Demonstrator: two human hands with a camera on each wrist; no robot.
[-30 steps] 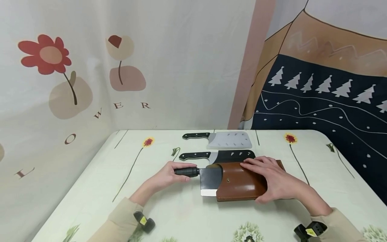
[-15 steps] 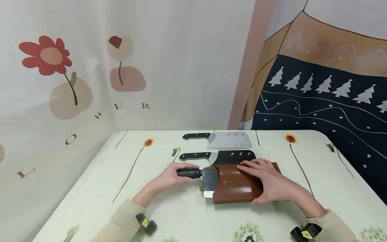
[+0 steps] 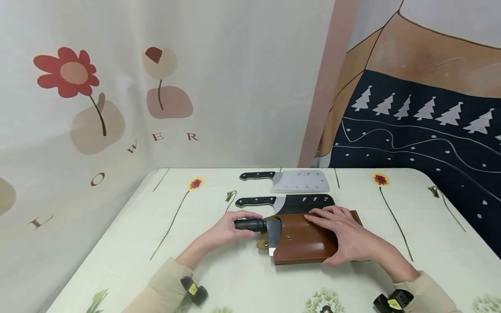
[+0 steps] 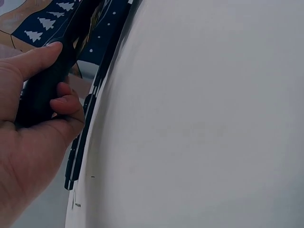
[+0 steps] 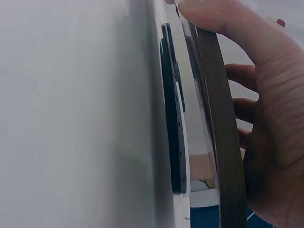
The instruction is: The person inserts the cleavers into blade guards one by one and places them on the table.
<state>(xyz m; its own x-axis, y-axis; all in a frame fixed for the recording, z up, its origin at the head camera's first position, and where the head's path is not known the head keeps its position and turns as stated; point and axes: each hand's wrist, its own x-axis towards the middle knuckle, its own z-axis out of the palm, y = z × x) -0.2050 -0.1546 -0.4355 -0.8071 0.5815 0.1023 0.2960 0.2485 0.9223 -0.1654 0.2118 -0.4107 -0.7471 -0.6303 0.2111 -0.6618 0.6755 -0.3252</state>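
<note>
My left hand [image 3: 231, 229] holds a cleaver by its black handle [image 3: 250, 224], fingers and thumb curled round it in the left wrist view. Most of the dark blade [image 3: 274, 232] is inside a brown leather sheath [image 3: 305, 245]; only a narrow strip with a bright lower edge shows at the sheath's left mouth. My right hand [image 3: 348, 237] grips the sheath near its right end, fingers over the top edge and thumb below. A small strap with a snap [image 3: 263, 244] sticks out under the blade. In the right wrist view, the sheath's edge [image 5: 221, 123] lies along the thumb.
Behind the sheath lie two more cleavers with black riveted handles: one with a dark blade [image 3: 305, 202], partly covered by the sheath in view, and one with a pale blade [image 3: 300, 181] farther back. A flower-print cloth [image 3: 235, 278] covers the table; printed curtains [image 3: 242, 87] hang behind.
The sheath has moved left over the blade, and the handle slightly right, so less of the blade shows. The snap strap has come into view. Both hands have kept their hold.
</note>
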